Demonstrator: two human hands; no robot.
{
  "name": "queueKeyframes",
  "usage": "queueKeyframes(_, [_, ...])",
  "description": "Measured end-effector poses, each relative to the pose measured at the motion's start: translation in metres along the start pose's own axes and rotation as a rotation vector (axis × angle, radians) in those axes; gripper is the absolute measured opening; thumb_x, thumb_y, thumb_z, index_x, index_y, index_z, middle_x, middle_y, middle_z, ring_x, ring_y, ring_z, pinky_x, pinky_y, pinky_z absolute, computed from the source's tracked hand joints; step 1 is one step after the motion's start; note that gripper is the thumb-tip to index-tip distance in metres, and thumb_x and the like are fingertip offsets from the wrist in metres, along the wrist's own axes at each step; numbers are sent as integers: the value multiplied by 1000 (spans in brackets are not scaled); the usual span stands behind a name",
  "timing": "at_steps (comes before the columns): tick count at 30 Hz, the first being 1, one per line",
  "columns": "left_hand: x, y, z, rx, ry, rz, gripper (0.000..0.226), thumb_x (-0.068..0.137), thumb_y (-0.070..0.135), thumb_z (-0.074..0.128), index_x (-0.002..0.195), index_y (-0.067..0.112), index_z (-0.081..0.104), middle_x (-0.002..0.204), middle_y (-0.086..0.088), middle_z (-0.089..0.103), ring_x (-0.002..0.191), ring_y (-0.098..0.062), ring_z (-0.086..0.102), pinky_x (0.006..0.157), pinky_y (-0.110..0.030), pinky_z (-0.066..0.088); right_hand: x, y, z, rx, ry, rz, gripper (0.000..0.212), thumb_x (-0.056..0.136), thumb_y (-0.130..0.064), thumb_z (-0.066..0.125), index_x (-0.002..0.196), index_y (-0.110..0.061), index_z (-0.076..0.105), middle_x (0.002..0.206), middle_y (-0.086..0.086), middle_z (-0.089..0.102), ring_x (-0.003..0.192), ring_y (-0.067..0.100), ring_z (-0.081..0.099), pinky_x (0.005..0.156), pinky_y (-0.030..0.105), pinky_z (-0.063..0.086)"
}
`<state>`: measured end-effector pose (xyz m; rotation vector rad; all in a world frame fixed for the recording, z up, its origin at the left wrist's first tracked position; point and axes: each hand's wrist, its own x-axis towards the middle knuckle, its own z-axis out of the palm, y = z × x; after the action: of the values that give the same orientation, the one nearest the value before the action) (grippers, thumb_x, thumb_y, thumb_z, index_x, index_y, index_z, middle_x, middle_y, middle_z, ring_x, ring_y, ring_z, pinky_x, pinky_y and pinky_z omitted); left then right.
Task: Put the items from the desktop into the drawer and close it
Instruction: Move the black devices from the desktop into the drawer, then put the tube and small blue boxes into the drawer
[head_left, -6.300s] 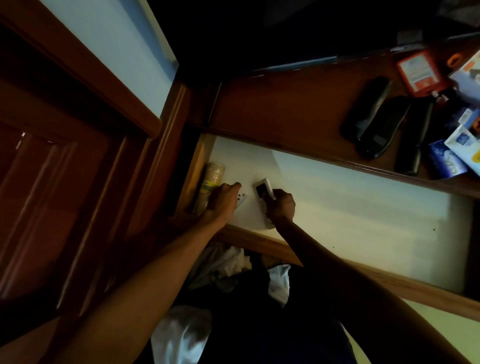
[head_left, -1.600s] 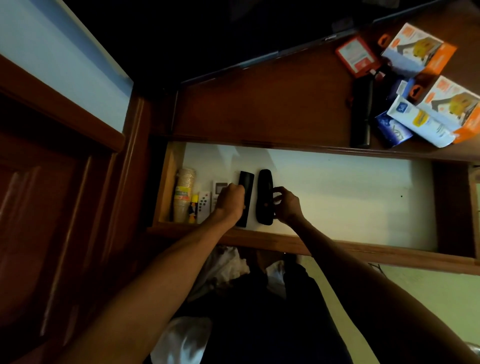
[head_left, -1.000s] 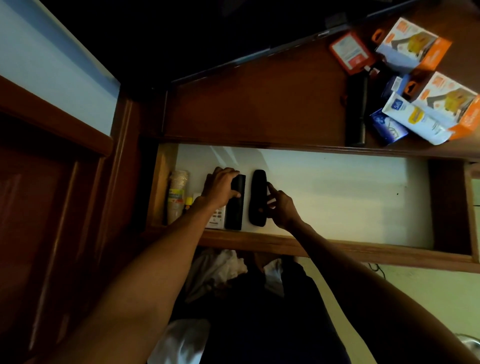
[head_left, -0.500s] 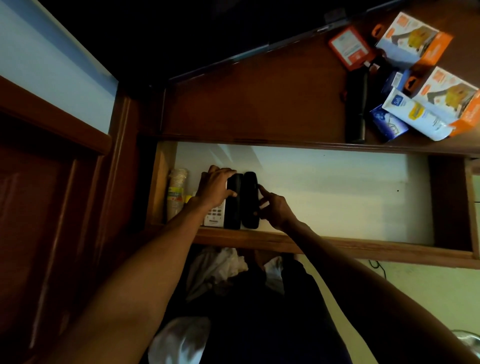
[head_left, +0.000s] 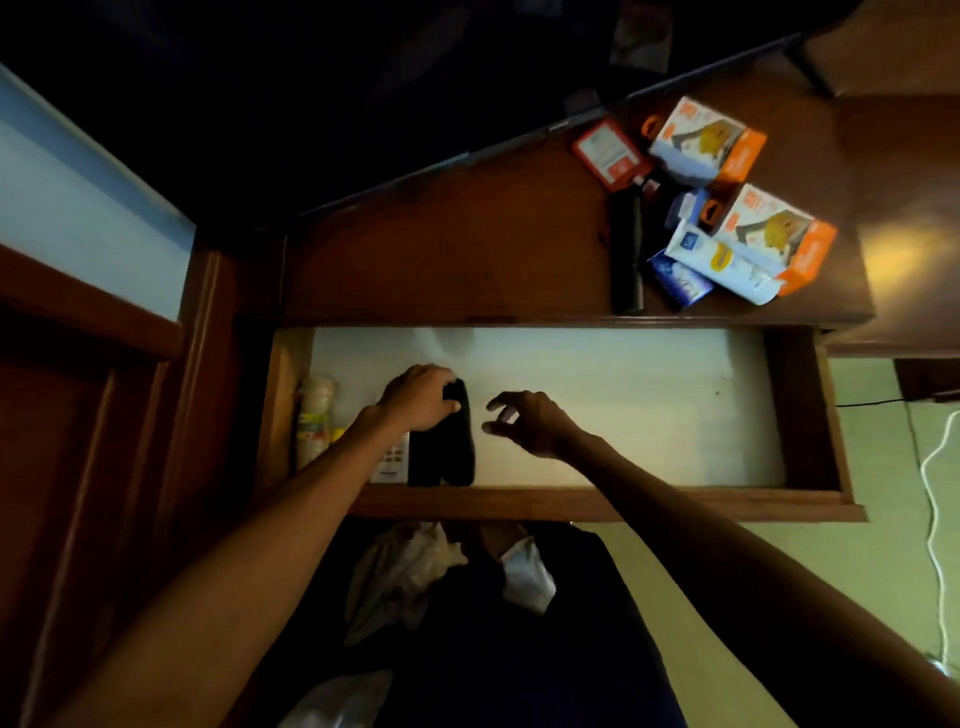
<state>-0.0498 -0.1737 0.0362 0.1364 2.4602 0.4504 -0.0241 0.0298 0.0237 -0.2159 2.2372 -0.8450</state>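
The drawer (head_left: 597, 503) stands pulled out, its pale floor lit. At its left end lie a stack of paper cups (head_left: 316, 415), a white remote (head_left: 393, 460) and two black cases (head_left: 447, 449) side by side. My left hand (head_left: 420, 397) rests on the far end of the black cases, fingers curled over them. My right hand (head_left: 527, 423) hovers just right of them, fingers apart and empty. On the desktop (head_left: 441, 260) lie a black case (head_left: 626, 249), two orange-and-white boxes (head_left: 706, 143), a white tube (head_left: 722, 265), a blue packet (head_left: 678, 283) and a red card (head_left: 608, 150).
A dark wooden cabinet (head_left: 104, 441) stands to the left of the drawer. A white cable (head_left: 935, 493) trails over the floor at the right. Cloth (head_left: 410, 571) lies on my lap below the drawer front.
The two black cases have been pushed together against the white remote. My right hand has let go of the right case and drawn away to the right.
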Motion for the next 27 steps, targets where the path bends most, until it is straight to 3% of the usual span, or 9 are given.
queueKeyframes(5, [14, 70, -51, -112, 41, 104, 22, 89, 30, 67, 106, 17, 71, 107, -1, 71, 95, -18, 65, 85, -35, 53, -27, 5, -114, 34, 287, -37, 21, 85, -33, 69, 100, -19, 70, 92, 4, 74, 75, 18, 69, 76, 40, 57])
queueKeyframes(7, [27, 102, -69, -198, 92, 138, 15, 89, 27, 68, 97, 16, 72, 96, 0, 73, 89, -14, 66, 81, -31, 53, -36, 19, -158, 35, 445, -10, 12, 83, -28, 68, 93, -21, 71, 85, 5, 74, 78, 22, 70, 75, 38, 57])
queueKeyframes(10, [59, 153, -83, -278, 191, 132, 16, 85, 34, 70, 86, 18, 69, 73, 10, 64, 77, -12, 64, 70, -26, 50, -43, 47, -216, -46, 629, 68, 19, 84, -27, 66, 102, -22, 67, 93, 8, 74, 91, 29, 68, 74, 38, 52])
queueKeyframes(12, [84, 187, -83, -349, 234, 98, 19, 82, 37, 71, 83, 19, 65, 70, 8, 63, 74, -20, 67, 67, -30, 52, -42, 68, -245, -157, 681, 70, 34, 84, -29, 68, 115, -17, 60, 107, 10, 70, 98, 33, 65, 76, 41, 50])
queueKeyframes(15, [122, 232, -74, -446, 308, -4, 25, 81, 34, 73, 92, 14, 62, 94, -10, 69, 94, -32, 66, 82, -40, 53, -35, 91, -280, -422, 580, 56, 60, 82, -25, 71, 135, -9, 47, 132, 19, 53, 116, 39, 51, 91, 45, 44])
queueKeyframes(19, [147, 268, -65, -468, 338, -190, 57, 87, 32, 69, 128, -2, 50, 132, -21, 54, 126, -37, 48, 105, -43, 38, -22, 99, -301, -738, 343, 13, 73, 85, -33, 66, 146, -13, 34, 147, 14, 41, 128, 36, 40, 97, 43, 39])
queueKeyframes(22, [153, 280, -60, -480, 375, -296, 56, 87, 24, 70, 130, -5, 48, 136, -22, 52, 132, -37, 42, 107, -40, 32, -15, 98, -304, -843, 242, -23, 72, 89, -33, 60, 150, -15, 27, 146, 15, 43, 136, 33, 32, 103, 41, 35])
queueKeyframes(27, [160, 284, -59, -601, 371, -374, 55, 79, 16, 78, 124, -5, 55, 131, -21, 58, 123, -36, 55, 101, -44, 46, -14, 102, -306, -762, 240, -61, 74, 86, -31, 65, 149, -15, 31, 146, 14, 46, 139, 33, 30, 107, 42, 33])
